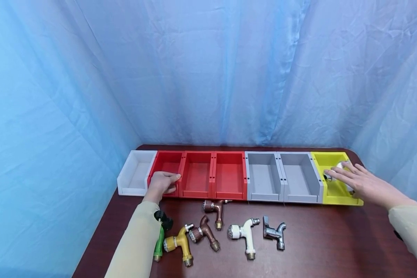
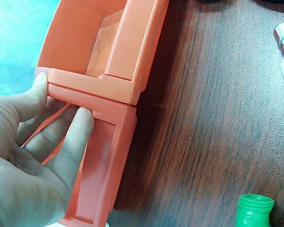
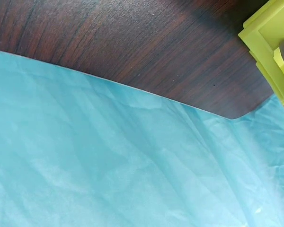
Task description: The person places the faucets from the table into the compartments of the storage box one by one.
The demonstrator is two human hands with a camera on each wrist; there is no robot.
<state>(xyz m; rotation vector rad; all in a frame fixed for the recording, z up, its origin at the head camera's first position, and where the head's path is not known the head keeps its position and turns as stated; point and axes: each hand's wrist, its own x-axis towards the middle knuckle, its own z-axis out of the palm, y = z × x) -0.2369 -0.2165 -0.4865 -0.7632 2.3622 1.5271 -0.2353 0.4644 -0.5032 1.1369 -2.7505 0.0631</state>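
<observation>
Cream sleeves (image 1: 133, 239) reach in from both lower corners, closest to the camera. At the end of one, the left hand (image 1: 164, 182) has its fingers loosely bent over the leftmost red bin (image 1: 168, 157); the thumb touches the rim beside the middle red bin (image 1: 197, 168), and nothing is seen grasped. The right hand (image 1: 365, 183) is released-looking, fingers extended and spread over a white tap (image 1: 339, 165) inside the yellow bin (image 1: 344, 200); whether the thumb touches it cannot be told. That tap's chrome end points left; its long axis is mostly hidden by the hand.

Before the bins lie a green tap (image 1: 158, 247), a yellow tap (image 1: 183, 242), two brown taps (image 1: 205, 230), a second white tap (image 1: 248, 236) and a chrome tap (image 1: 273, 233). The second white tap runs lengthwise toward the person, threaded end nearest, knob left.

Dark wood of the table (image 1: 319, 247) spreads between the chrome tap and the right sleeve. Blue curtain (image 1: 208, 77) closes in behind the bins; the right wrist view shows it along the table's edge and corner.
</observation>
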